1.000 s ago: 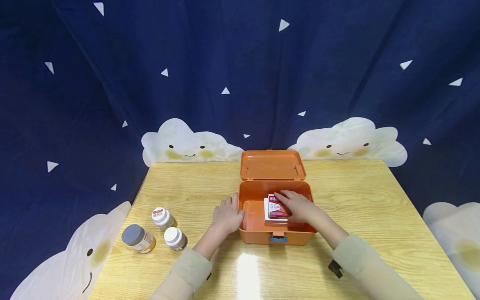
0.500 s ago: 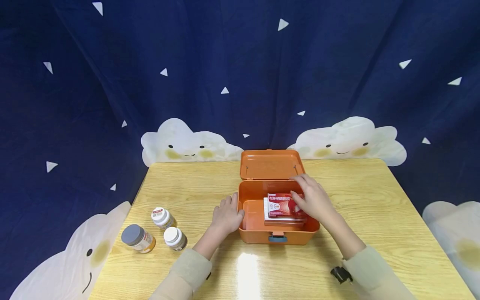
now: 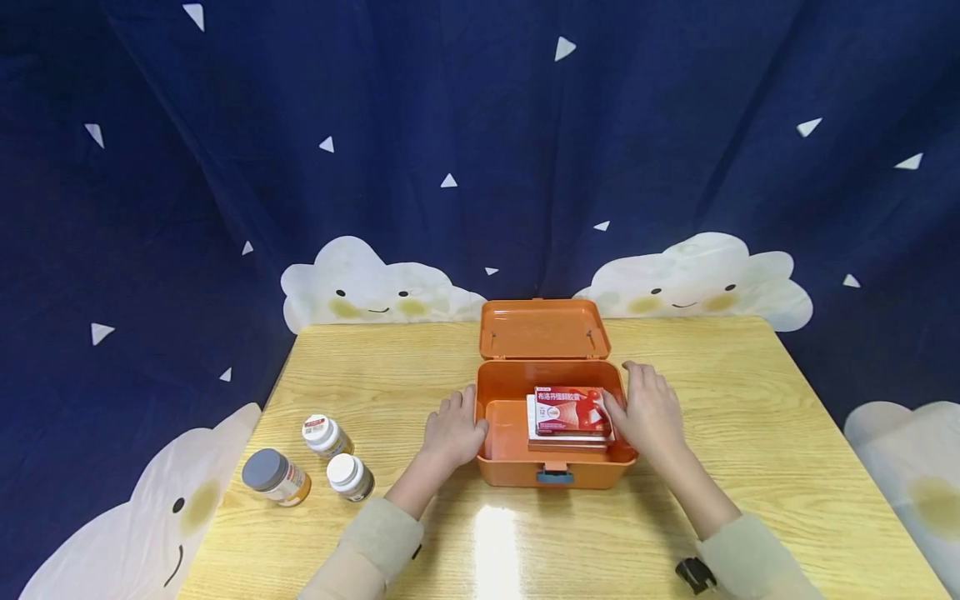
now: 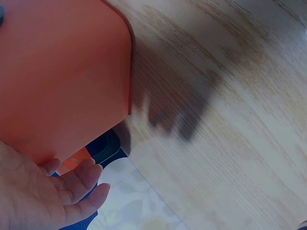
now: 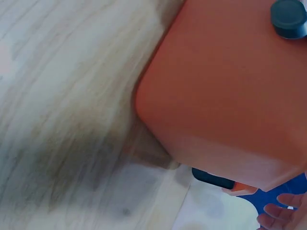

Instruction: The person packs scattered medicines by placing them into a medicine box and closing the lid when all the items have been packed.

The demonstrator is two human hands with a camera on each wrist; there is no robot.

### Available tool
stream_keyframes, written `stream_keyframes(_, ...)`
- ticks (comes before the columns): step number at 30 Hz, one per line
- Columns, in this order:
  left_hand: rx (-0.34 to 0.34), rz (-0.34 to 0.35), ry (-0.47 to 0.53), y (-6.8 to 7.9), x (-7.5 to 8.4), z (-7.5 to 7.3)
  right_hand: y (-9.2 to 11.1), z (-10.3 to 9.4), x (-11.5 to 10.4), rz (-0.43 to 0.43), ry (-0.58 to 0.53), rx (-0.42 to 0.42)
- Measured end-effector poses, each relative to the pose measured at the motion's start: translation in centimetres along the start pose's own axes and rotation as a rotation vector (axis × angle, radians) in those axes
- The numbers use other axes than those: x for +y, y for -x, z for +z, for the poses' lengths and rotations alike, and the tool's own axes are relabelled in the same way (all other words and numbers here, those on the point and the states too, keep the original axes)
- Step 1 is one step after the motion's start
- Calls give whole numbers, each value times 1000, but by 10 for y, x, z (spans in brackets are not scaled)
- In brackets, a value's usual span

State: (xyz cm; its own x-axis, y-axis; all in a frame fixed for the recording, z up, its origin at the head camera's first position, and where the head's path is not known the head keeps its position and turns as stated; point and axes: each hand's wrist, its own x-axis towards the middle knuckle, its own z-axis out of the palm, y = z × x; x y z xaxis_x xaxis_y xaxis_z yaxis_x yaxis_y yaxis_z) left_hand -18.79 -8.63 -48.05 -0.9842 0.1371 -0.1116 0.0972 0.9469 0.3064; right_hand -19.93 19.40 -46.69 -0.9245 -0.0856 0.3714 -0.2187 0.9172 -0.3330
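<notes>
An orange plastic box (image 3: 502,475) with a blue latch stands on the table, its lid (image 3: 546,329) swung back. Inside, toward the right, lies a stack of flat medicine boxes: a red printed medicine box (image 3: 558,410) on top of a white-faced one (image 3: 532,425). My left hand (image 3: 453,429) holds the left wall, thumb over the rim; in the left wrist view its other fingers (image 4: 84,184) extend loosely beside the wall. At the right rim is my right hand (image 3: 651,412), fingers spread outside and thumb reaching inward over the red medicine box's right end.
Left on the wooden table (image 3: 750,433) are a grey-capped bottle (image 3: 277,477) and two white-capped bottles, one farther back (image 3: 326,436) and one nearer the box (image 3: 350,477). A dark blue curtain (image 3: 525,150) hangs behind the table's back edge.
My right hand has let go of the red medicine box and moved right to the orange box's rim, uncovering the stack. The left hand has stayed in place.
</notes>
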Motion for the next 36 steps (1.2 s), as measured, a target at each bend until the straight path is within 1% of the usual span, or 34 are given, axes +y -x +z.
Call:
stream_keyframes(9,10,6,5,0,1,1,10,2,6,60,58,-69)
stream_keyframes(15,9,5,16,-1,1,2,13,3,7,83,71,-103)
stream_keyframes(21,-6,-5,26,-1,1,2,15,3,7,130,86,-201)
stream_keyframes(25,-13,-11,40,-1,1,1,14,2,7,135,107,-259)
stream_keyframes(30,-10,-21,46,-1,0,0,13,2,6,106,123,-277)
stream_keyframes(36,35,-5,34,0,-2,0,12,3,5,91,129,-258)
